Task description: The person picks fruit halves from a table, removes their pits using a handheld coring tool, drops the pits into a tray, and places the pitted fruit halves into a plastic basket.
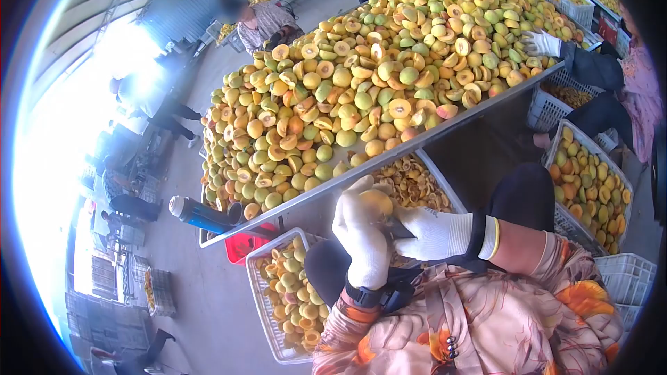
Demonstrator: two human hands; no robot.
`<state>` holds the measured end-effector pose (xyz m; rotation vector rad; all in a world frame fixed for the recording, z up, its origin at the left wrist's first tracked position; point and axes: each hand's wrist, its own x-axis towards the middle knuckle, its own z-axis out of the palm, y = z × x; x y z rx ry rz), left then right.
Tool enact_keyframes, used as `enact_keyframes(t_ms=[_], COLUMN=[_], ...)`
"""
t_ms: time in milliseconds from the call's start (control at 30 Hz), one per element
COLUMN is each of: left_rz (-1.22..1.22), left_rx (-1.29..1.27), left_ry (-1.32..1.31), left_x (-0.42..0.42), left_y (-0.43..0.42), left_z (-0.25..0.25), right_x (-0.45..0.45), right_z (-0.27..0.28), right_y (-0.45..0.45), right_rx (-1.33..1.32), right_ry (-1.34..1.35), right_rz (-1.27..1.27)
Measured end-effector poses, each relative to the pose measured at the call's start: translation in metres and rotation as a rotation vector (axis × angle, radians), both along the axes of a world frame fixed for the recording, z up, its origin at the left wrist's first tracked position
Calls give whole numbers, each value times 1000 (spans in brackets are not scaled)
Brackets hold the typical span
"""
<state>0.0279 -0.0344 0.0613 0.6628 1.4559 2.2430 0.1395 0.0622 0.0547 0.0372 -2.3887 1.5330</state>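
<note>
My left hand (361,236), in a white knit glove, is closed around a yellow peach (376,204), slightly blurred. My right hand (436,233), gloved the same way, is closed close beside the fruit. Its fingers hide most of whatever they grip, with something dark showing at the fingertips. Both hands are above my lap, over a white crate (442,180) of peach scraps. Just beyond them, halved peaches (361,90) lie heaped on a metal-edged table (333,185).
A blue thermos (201,214) and a red container (244,246) are at the table's left corner. Crates of peach halves stand left (264,312) and right (599,155) of me. A co-worker's gloved hand (544,44) touches the pile at right; other people are across the table.
</note>
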Motion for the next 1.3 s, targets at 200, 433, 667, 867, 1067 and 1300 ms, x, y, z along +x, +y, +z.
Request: enact_keyframes(t_ms=[200,433,667,867,1067,1300], left_rz=[-61,-189,-324,-420,67,628], left_rx=[-58,-102,-114,131,-78,-696], left_ry=[149,240,232,-303,-163,-56], left_x=[-10,-18,-17,-29,-104,-204], left_y=[3,7,13,16,-79,-304], left_z=[-8,0,8,-5,-20,-110], right_x=[-1,-2,-2,-6,-34,-28], right_z=[-2,11,-4,-12,-64,-156], right_y=[14,32,28,27,29,35], right_rx=[0,-262,-690,-1225,18,321], right_ry=[13,-321,-320,-498,-521,-718], right_rz=[75,265,380,783,133,-56])
